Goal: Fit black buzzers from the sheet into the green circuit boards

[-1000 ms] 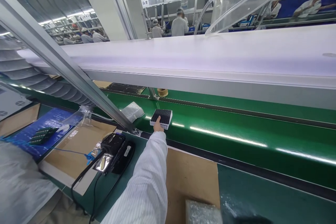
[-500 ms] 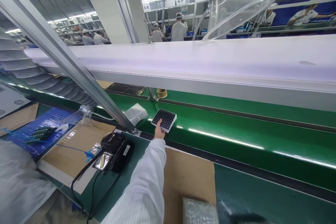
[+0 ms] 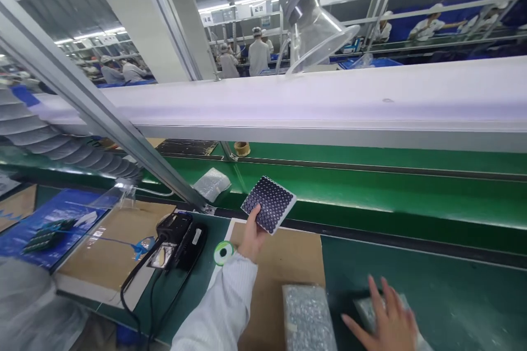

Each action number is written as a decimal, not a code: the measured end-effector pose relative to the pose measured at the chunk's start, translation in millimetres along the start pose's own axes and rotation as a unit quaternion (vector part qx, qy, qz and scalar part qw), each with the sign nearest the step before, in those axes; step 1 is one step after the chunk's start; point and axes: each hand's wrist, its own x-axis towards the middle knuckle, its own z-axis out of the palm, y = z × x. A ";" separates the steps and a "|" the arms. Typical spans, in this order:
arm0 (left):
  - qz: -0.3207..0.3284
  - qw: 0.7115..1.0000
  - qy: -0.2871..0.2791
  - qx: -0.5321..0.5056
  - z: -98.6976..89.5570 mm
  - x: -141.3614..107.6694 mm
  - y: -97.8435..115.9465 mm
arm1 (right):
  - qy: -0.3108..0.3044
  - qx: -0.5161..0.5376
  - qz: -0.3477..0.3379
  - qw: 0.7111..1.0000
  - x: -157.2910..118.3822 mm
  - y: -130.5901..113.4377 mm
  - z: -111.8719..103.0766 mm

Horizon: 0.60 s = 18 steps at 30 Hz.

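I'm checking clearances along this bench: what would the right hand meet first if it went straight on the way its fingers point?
Probably the black strip along the near edge of the green belt, though how high the right hand is held is unclear; it might pass above.

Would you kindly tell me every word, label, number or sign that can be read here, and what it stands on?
No text can be read.
White label on the black device: too small to read.
Printed sheets in the background: too small and blurred.
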 end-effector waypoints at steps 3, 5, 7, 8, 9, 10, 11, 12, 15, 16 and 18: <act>-0.036 0.999 -0.012 0.013 5.3 -40.4 -23.2 | -0.147 0.271 0.031 0.951 29.6 -50.8 0.7; -0.064 0.997 -0.013 0.029 6.6 -66.2 -36.8 | -0.238 0.462 0.050 0.853 44.4 -81.3 -1.7; -0.086 0.995 -0.013 0.049 6.6 -88.9 -47.8 | -0.285 0.610 -0.004 0.739 50.9 -103.6 -7.1; -0.090 0.994 -0.014 0.059 6.4 -98.4 -52.6 | -0.282 0.670 -0.022 0.686 50.8 -111.2 -10.6; -0.088 0.994 -0.015 0.067 6.2 -106.5 -57.1 | -0.273 0.713 -0.029 0.645 48.9 -116.6 -14.0; -0.082 0.994 -0.017 0.075 5.9 -113.1 -61.7 | -0.255 0.746 -0.028 0.614 45.6 -120.0 -17.2; -0.073 0.994 -0.019 0.082 5.7 -118.3 -66.5 | -0.236 0.769 -0.015 0.594 41.6 -121.8 -19.8; -0.064 0.994 -0.021 0.089 5.4 -122.3 -71.5 | -0.215 0.783 0.003 0.583 37.6 -122.5 -21.7; -0.040 0.992 -0.029 0.119 4.9 -129.9 -87.6 | -0.149 0.796 0.067 0.582 29.0 -121.0 -25.0; -0.033 0.991 -0.033 0.129 4.8 -131.6 -92.9 | -0.132 0.794 0.089 0.587 28.0 -120.0 -26.0; -0.020 0.988 -0.045 0.149 4.7 -134.7 -102.8 | -0.106 0.785 0.129 0.597 28.2 -117.7 -28.8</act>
